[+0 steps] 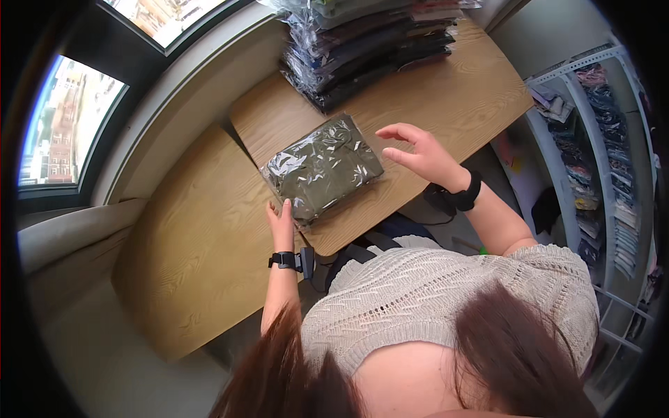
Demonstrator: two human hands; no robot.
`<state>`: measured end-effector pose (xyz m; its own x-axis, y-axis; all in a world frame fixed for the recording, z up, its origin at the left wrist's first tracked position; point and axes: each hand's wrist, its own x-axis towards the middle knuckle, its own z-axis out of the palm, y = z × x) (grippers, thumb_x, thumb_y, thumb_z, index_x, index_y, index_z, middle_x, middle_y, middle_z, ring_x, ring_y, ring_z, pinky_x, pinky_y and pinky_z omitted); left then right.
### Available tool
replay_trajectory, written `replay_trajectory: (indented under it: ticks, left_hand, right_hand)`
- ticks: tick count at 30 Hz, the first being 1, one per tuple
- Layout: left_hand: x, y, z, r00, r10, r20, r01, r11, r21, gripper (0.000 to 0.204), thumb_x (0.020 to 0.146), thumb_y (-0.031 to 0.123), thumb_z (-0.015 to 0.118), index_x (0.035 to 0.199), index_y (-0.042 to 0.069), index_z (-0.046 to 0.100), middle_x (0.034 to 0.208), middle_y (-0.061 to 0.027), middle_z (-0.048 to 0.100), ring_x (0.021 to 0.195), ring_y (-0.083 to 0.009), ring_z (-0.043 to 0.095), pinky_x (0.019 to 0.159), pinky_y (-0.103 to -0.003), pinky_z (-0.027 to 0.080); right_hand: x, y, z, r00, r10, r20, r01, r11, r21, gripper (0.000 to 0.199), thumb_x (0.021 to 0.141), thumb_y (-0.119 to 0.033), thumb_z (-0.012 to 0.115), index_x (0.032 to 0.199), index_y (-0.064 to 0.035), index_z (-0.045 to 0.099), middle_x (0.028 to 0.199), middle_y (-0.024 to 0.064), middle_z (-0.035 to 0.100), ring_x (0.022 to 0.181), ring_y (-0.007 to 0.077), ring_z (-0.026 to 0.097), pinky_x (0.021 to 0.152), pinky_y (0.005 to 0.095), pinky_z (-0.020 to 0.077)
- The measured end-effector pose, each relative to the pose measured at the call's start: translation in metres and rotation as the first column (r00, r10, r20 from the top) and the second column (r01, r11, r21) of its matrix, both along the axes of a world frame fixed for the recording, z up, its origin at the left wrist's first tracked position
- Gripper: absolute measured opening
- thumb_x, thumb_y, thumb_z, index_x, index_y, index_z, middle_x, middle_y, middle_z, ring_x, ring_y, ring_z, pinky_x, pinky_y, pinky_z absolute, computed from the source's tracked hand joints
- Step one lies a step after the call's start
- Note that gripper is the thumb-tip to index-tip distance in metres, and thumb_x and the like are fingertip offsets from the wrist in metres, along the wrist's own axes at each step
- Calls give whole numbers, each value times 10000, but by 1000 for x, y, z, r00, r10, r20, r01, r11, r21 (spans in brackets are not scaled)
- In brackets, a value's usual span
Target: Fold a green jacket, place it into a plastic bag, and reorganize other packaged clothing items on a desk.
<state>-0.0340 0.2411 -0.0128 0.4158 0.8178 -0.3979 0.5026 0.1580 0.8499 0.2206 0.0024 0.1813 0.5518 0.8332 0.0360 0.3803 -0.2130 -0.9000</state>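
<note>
A folded dark olive garment in a clear plastic bag (324, 167) lies flat on the wooden table in front of me. At its near left corner is my left hand (280, 224). The thumb touches the bag's edge and the fingers are apart from it, beside the package; I see no grip on it. My right hand (412, 150) hovers just off the package's right side, thumb and fingers spread in a curve with nothing between them. Each wrist wears a black strap, and a small dark device sits on the left one.
A tall stack of plastic-bagged garments (362, 52) stands on the far part of the table (202, 230). A window (73, 122) is at the left. Metal shelves (585, 139) with folded clothes stand at the right, beyond the table's edge.
</note>
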Motion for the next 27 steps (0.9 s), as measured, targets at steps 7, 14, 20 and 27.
replay_trajectory:
  ticks: [7,14,20,27]
  left_hand:
    - [-66,10,23,997,69,23,-70,997,28,546,884,168,588,1357,16,360,1355,-195,406,1223,-288,430,1010,-382,357]
    - [-131,-15,9,966,256,37,-258,961,94,483,877,133,575,1323,43,411,1297,-153,455,1165,-227,465,961,-348,383]
    - [-156,-42,-3,909,405,99,-412,908,70,361,875,130,564,1223,46,519,1178,-74,538,996,-142,513,768,-255,415]
    - [-65,-93,35,938,309,159,-325,942,86,247,876,92,529,1117,45,554,1048,-17,560,888,-91,500,739,-234,386]
  right_hand:
    - [-39,1,175,974,66,217,-192,749,634,725,818,-391,714,1284,65,397,1009,161,621,953,237,612,860,336,485]
    - [-112,22,202,963,162,215,-260,350,900,686,819,-371,715,1270,52,418,994,149,625,931,221,614,837,325,490]
    - [-78,-8,195,950,189,250,-294,265,918,653,819,-353,716,1258,42,436,981,139,628,913,207,616,817,315,495]
    - [28,-46,203,902,233,364,-420,275,865,616,819,-333,716,1245,29,458,965,127,633,892,191,618,794,303,500]
